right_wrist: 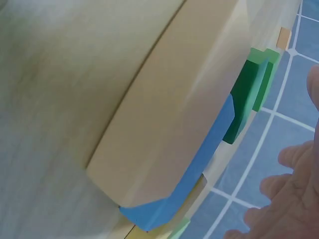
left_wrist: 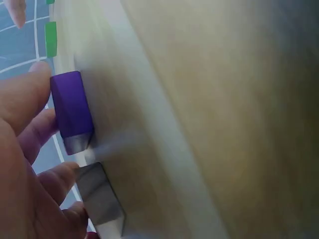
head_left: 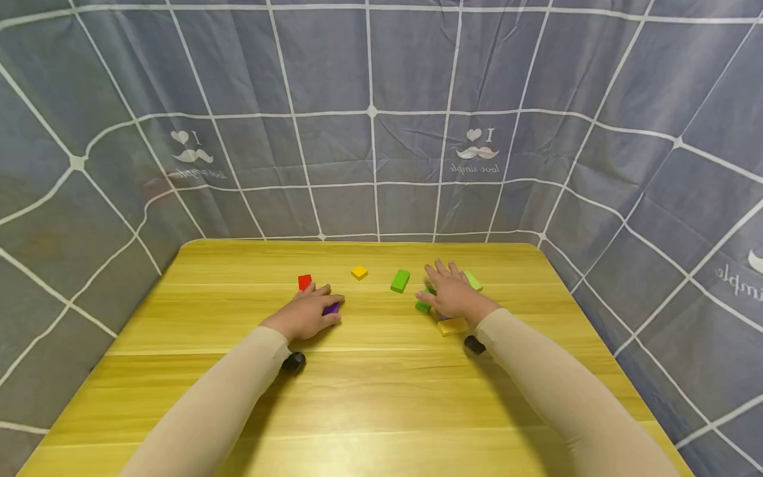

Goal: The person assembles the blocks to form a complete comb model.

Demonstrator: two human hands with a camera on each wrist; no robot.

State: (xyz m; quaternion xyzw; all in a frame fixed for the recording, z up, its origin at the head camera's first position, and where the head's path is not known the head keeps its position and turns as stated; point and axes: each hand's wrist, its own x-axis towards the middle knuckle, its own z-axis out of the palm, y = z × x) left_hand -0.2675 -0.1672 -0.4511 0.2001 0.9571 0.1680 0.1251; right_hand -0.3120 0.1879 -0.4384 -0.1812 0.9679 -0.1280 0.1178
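Note:
My left hand (head_left: 304, 314) lies low over the table with its fingers spread. Beside its fingertips is a purple block (head_left: 332, 309), and the left wrist view shows the fingers at that purple block (left_wrist: 73, 107) and at a grey-brown block (left_wrist: 101, 194). A red block (head_left: 305, 282) is just beyond the fingers. My right hand (head_left: 454, 295) hovers with spread fingers above a group of blocks: a yellow block (head_left: 453, 326), a blue block (right_wrist: 194, 174), a dark green block (right_wrist: 245, 99) and a light green block (head_left: 473, 281). It grips nothing.
Toward the back of the wooden table (head_left: 369, 397) lie a green block (head_left: 400, 281) and a small yellow-orange block (head_left: 359, 272). A grey curtain (head_left: 411, 73) with white lines encloses the table's back and sides. Dark wrist cameras (head_left: 295, 362) hang under both wrists.

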